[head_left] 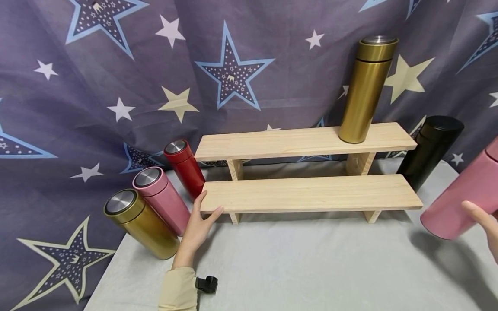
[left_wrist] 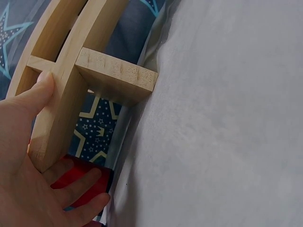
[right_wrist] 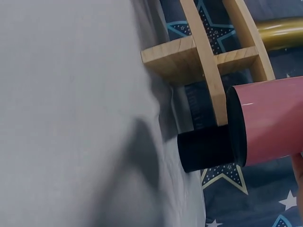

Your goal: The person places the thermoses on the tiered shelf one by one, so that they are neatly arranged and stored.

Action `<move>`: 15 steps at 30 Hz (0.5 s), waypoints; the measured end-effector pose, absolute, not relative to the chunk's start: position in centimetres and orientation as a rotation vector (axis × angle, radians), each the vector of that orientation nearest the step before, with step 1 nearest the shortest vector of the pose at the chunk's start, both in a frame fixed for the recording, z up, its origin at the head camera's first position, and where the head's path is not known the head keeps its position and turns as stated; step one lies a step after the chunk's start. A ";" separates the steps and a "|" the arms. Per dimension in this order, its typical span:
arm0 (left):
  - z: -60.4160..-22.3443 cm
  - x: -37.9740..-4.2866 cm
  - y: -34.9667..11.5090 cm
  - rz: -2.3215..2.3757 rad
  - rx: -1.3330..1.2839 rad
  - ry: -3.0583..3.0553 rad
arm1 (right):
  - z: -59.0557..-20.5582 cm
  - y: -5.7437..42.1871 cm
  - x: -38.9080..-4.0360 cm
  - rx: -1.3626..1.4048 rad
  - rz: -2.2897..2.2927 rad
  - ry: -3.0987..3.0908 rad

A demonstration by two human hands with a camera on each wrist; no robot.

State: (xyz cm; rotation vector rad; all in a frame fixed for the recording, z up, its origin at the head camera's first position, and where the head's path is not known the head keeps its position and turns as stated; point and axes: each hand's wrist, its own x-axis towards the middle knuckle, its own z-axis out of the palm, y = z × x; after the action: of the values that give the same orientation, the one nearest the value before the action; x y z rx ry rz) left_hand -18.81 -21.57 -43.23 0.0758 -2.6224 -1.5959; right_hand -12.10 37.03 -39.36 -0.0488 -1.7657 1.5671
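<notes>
- Star-patterned cloth [head_left: 218, 80] hangs behind a pale-covered table [head_left: 311, 263] bearing a two-tier wooden shelf [head_left: 272, 144].
- At the near right, the right hand [head_left: 486, 226] grips a pink bottle [head_left: 453, 207] above the table, thumb against its side, other fingers mostly hidden.
- At the left, the left hand [head_left: 197, 229] has its fingers spread, touching the corner of the lower board [head_left: 311, 194].
- Step in hand: seemingly a one-handed carry while the shelf is steadied.
- Next move likely calls for keeping clear of the black bottle [head_left: 429, 151].
</notes>
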 end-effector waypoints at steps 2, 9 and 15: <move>-43.3 -18.8 -21.6 -1.594 0.076 -2.624 | -39.7 37.2 -12.1 -0.049 1.536 -1.785; -43.1 -18.6 -21.5 -1.585 0.070 -2.633 | -39.4 36.3 -11.8 0.068 1.689 -1.690; -43.1 -18.6 -21.5 -1.582 0.078 -2.631 | -38.1 34.4 -11.7 0.265 1.904 -1.454</move>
State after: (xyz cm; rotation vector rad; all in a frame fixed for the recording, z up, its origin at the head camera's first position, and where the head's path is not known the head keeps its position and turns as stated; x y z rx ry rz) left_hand -18.61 -21.51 -43.13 0.0780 -2.6315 -1.5822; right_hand -11.65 34.44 -38.08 0.2653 -1.4538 1.9042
